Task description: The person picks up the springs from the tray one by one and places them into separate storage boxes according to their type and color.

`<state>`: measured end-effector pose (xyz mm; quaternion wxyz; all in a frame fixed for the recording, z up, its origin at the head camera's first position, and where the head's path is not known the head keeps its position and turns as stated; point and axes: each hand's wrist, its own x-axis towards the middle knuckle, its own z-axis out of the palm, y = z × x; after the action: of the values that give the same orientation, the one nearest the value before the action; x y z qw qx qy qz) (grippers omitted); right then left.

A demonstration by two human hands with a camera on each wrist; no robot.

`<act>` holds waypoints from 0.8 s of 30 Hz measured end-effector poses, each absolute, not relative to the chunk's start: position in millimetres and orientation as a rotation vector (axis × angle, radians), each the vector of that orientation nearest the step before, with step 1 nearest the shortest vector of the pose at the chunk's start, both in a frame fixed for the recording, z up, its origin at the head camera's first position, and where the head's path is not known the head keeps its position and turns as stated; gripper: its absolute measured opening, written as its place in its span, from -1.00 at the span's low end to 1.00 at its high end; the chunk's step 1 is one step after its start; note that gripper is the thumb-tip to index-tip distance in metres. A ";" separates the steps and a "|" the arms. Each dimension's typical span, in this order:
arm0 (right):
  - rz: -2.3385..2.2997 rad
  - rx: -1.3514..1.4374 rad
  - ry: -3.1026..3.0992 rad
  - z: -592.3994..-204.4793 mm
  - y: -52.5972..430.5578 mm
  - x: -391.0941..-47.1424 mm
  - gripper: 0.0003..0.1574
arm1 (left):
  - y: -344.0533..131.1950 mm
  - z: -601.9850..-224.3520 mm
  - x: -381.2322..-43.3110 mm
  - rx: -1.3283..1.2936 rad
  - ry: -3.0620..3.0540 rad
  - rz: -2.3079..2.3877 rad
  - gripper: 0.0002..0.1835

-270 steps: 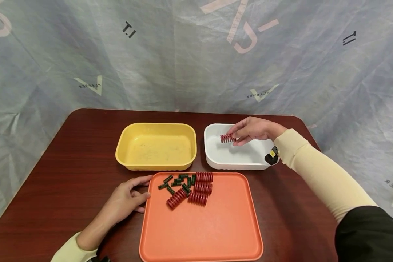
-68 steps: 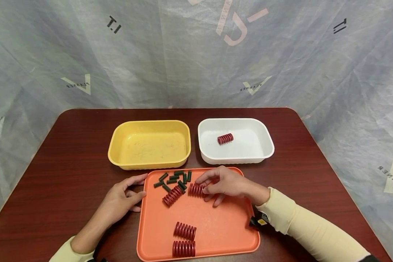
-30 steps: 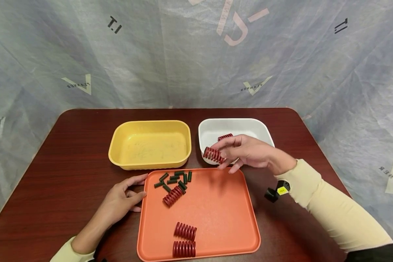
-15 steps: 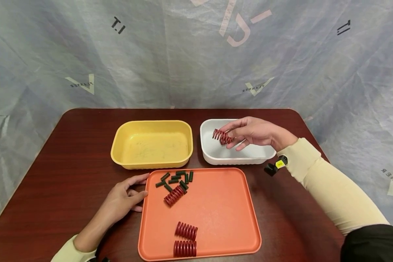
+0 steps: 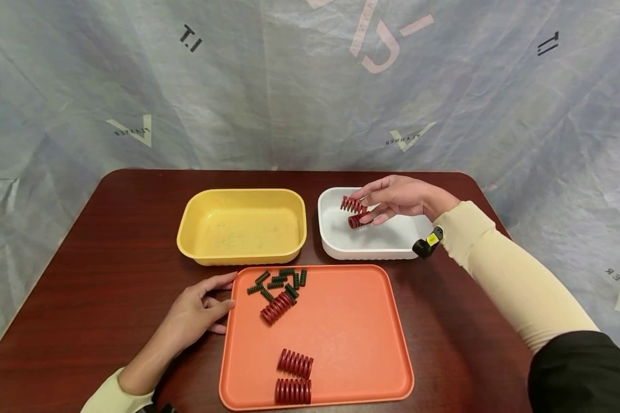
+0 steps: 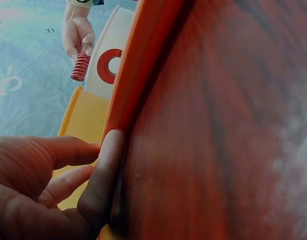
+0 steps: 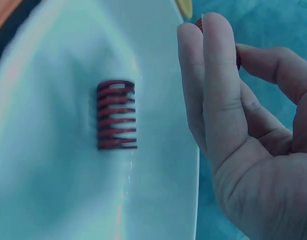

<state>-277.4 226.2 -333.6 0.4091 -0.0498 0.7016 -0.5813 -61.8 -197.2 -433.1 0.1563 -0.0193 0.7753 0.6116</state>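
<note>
Between thumb and fingers, my right hand (image 5: 400, 196) pinches a red coil spring (image 5: 351, 205) over the white bin (image 5: 336, 252). Below it, another red spring lies in the bin, seen whole in the right wrist view as a coil (image 7: 116, 115). My left hand (image 5: 193, 312) rests at the left side of the orange tray (image 5: 356, 344), its fingertips touching the rim. On the tray are a red spring (image 5: 276, 308) against several small dark green springs (image 5: 276, 284), plus two red springs (image 5: 293, 392) near the front edge.
A yellow bin (image 5: 243, 255) stands left of the white one, behind the tray. All of it sits on a dark reddish wooden table (image 5: 108, 258). A grey printed sheet (image 5: 268, 86) hangs behind and around the table.
The earlier held red spring now lies in the white bin. Two red springs shifted to the tray's front. My right hand lifted another from the tray over the bin; my left stayed put.
</note>
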 end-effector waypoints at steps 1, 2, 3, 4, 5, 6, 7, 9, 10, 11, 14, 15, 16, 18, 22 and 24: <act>-1.453 -0.110 1.779 -334.0 225.6 -279.5 -0.54 | -197.2 -433.0 -61.7 -0.056 2.221 1.750 -0.38; -1.440 -0.095 1.789 -334.4 224.8 -281.7 -0.53 | -197.2 -432.8 -61.7 -0.057 2.220 1.751 -0.38; -1.427 -0.085 1.799 -334.9 223.9 -283.7 -0.53 | -197.2 -432.8 -61.6 -0.058 2.220 1.751 -0.39; -1.412 -0.077 1.807 -335.5 223.1 -285.5 -0.53 | -197.2 -432.7 -61.5 -0.058 2.220 1.753 -0.39; -1.400 -0.068 1.813 -336.1 222.3 -287.1 -0.53 | -197.1 -432.6 -61.3 -0.058 2.218 1.756 -0.39; -1.388 -0.063 1.814 -336.7 221.5 -288.6 -0.52 | -197.0 -432.6 -61.1 -0.058 2.215 1.760 -0.39; -1.379 -0.055 1.814 -337.4 220.9 -289.9 -0.52 | -196.9 -432.6 -60.8 -0.059 2.212 1.765 -0.39; -1.359 -0.053 1.815 -339.0 220.3 -292.2 -0.51 | -196.7 -432.6 -60.3 -0.057 2.212 1.770 -0.39; -1.353 -0.049 1.814 -340.1 220.4 -293.2 -0.50 | -196.4 -432.7 -60.3 -0.056 2.213 1.772 -0.39; -1.344 -0.054 1.811 -341.3 220.7 -294.3 -0.49 | -196.2 -432.8 -60.2 -0.055 2.215 1.772 -0.39; -1.312 -0.056 1.811 -345.6 222.2 -297.6 -0.48 | -196.0 -432.9 -60.2 -0.052 2.218 1.776 -0.40; -1.299 -0.055 1.810 -347.0 222.7 -298.6 -0.48 | -196.0 -432.9 -60.1 -0.050 2.217 1.778 -0.40; -1.287 -0.053 1.809 -348.6 223.4 -299.7 -0.48 | -196.1 -432.9 -60.1 -0.049 2.215 1.781 -0.40; -1.265 -0.048 1.809 -351.3 224.6 -301.5 -0.49 | -196.2 -432.9 -60.1 -0.045 2.211 1.785 -0.40; -1.253 -0.051 1.811 -354.0 225.7 -302.6 -0.51 | -196.6 -432.7 -60.2 -0.041 2.214 1.783 -0.40; -1.248 -0.062 1.807 -354.1 225.5 -301.8 -0.53 | -196.8 -432.6 -59.9 -0.040 2.217 1.783 -0.40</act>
<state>-301.8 225.5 -354.1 0.4552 -0.0251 0.7323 -0.5059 -59.9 -196.8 -432.6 0.1479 -0.0141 0.7706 0.6197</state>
